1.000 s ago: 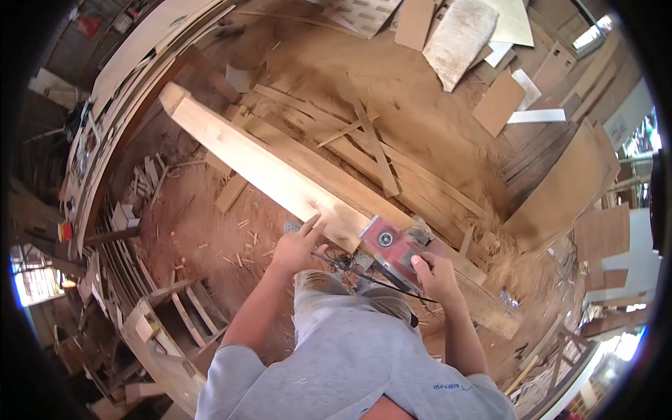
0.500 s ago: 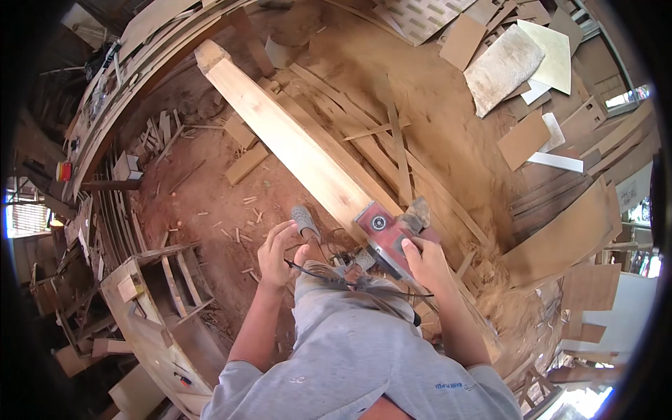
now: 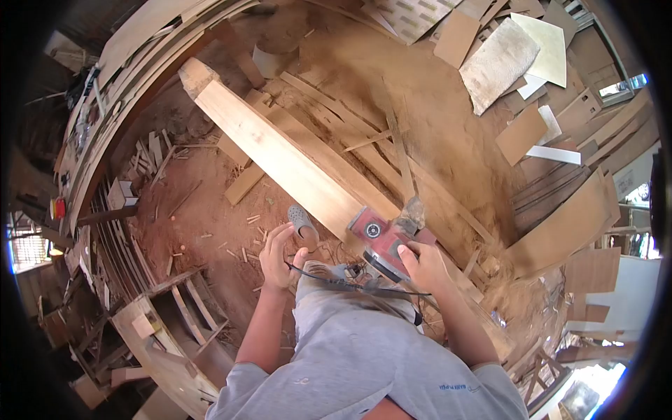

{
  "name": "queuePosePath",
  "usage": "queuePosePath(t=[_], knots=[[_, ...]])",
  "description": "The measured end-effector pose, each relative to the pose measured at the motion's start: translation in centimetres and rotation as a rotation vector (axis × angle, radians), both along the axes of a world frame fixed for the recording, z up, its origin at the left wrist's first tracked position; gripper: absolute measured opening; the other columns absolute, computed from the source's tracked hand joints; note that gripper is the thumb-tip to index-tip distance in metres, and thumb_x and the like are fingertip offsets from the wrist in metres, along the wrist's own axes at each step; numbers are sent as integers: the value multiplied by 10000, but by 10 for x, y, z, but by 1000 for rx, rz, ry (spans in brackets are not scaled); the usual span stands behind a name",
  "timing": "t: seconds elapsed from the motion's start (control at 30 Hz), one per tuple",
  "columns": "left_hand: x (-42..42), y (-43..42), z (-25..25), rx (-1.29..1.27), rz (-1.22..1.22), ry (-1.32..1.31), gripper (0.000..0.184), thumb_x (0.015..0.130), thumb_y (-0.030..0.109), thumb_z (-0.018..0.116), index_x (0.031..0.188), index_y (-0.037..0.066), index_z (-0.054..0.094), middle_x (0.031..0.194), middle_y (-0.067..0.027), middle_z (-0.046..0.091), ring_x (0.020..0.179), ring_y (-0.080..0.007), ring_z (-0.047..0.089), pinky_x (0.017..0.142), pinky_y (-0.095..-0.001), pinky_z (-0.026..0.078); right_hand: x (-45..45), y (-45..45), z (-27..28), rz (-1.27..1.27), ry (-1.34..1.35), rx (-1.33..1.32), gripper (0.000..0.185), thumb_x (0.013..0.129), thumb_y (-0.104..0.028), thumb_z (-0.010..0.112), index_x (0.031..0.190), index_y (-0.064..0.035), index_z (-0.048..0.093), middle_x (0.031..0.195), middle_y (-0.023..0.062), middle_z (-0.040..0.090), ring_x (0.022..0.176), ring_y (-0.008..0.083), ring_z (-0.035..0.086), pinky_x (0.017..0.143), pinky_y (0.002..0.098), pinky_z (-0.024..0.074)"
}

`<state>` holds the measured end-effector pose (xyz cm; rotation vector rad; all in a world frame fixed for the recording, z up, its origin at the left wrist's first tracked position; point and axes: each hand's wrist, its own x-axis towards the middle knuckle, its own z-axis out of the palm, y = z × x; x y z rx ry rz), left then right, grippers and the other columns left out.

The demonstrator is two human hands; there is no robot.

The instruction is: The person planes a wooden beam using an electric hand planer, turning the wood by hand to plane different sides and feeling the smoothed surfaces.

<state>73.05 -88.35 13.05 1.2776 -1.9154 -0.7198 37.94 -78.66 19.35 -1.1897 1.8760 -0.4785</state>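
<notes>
A red power tool (image 3: 385,241) rests on the near right part of a long pale wooden beam (image 3: 280,157). My right hand (image 3: 425,266) is wrapped round the tool's rear handle, thumb on top. Left of the beam's near end, my left hand (image 3: 280,257) holds the black cable (image 3: 329,281) between thumb and fingers. This cable runs across in front of my waist towards the right. The tool's underside, against the wood, is hidden.
Loose planks (image 3: 364,157) lie beyond the beam on dusty ground. A wooden frame (image 3: 168,336) stands at lower left, and curved boards (image 3: 126,91) rise at upper left. Board offcuts (image 3: 500,63) lie at upper right. A grey shoe (image 3: 301,222) shows beside the beam.
My left hand has moved left and down from beside the beam and now has the cable raised. The tool has shifted slightly along the beam, still in my right hand. The view has shifted too.
</notes>
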Motion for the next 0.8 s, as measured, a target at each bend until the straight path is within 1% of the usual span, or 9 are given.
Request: queuePosePath(t=[0.17, 0.27, 0.37, 0.43, 0.53, 0.63, 0.7, 0.77, 0.8], knots=[[14, -73, -9, 38, -58, -10, 537, 970, 363, 825, 1348, 6, 686, 1326, -228, 734, 1085, -400, 765, 891, -442, 632, 29, -49, -8, -9, -9, 32, 469, 1077, -447, 627, 936, -14, 739, 813, 271, 691, 804, 501, 685, 719, 539, 523], [28, -116, -11, 180, -99, -12, 567, 1021, 442, 776, 1386, 22, 664, 1369, -201, 719, 774, -278, 713, 681, -375, 590, 55, -92, -15, -1, -8, 37, 455, 1074, -441, 635, 928, -22, 736, 803, 266, 686, 789, 498, 681, 711, 537, 521], [42, -150, -20, 102, -123, 24, 560, 1072, 465, 706, 1407, 20, 650, 1390, -202, 708, 662, -230, 631, 609, -355, 542, 78, -139, -16, 12, -7, 61, 448, 1078, -425, 634, 935, -11, 726, 797, 269, 663, 758, 468, 663, 702, 513, 514], [52, -173, -20, 32, -127, 12, 558, 1092, 467, 669, 1418, 15, 643, 1388, -213, 706, 675, -234, 641, 614, -361, 540, 92, -162, -21, 13, -21, 46, 441, 1088, -394, 628, 959, 19, 711, 797, 279, 622, 710, 410, 625, 692, 467, 500], [67, -200, -18, 4, -112, 6, 552, 1114, 456, 628, 1435, 6, 633, 1385, -233, 701, 680, -242, 644, 621, -369, 540, 113, -196, -25, 0, -13, 36, 445, 1071, -439, 643, 945, -26, 755, 804, 263, 700, 795, 498, 695, 709, 543, 527], [83, -218, -15, 20, -91, -4, 535, 1130, 432, 596, 1442, -1, 627, 1377, -248, 699, 690, -257, 652, 647, -381, 552, 134, -226, -28, -39, -32, -16, 471, 1071, -454, 637, 995, -14, 786, 839, 275, 728, 838, 494, 726, 742, 538, 551], [92, -227, -14, 47, -85, -1, 527, 1139, 417, 567, 1441, -11, 624, 1364, -274, 695, 842, -329, 679, 751, -419, 572, 147, -247, -31, -36, -23, -19, 491, 1072, -464, 628, 1024, -6, 797, 865, 285, 740, 871, 494, 740, 771, 534, 564], [100, -232, -13, 91, -84, 10, 525, 1148, 404, 530, 1436, -26, 620, 1345, -319, 687, 1134, -460, 726, 936, -486, 598, 158, -268, -29, -26, -24, 4, 513, 1072, -477, 617, 1043, 0, 804, 881, 292, 748, 897, 495, 749, 797, 531, 573], [103, -233, -13, 127, -88, 6, 515, 1144, 394, 546, 1435, -24, 620, 1351, -298, 690, 1041, -421, 724, 875, -467, 597, 163, -281, -24, -15, -28, 27, 524, 1073, -485, 611, 1048, 1, 805, 883, 293, 750, 908, 495, 751, 810, 530, 575]])
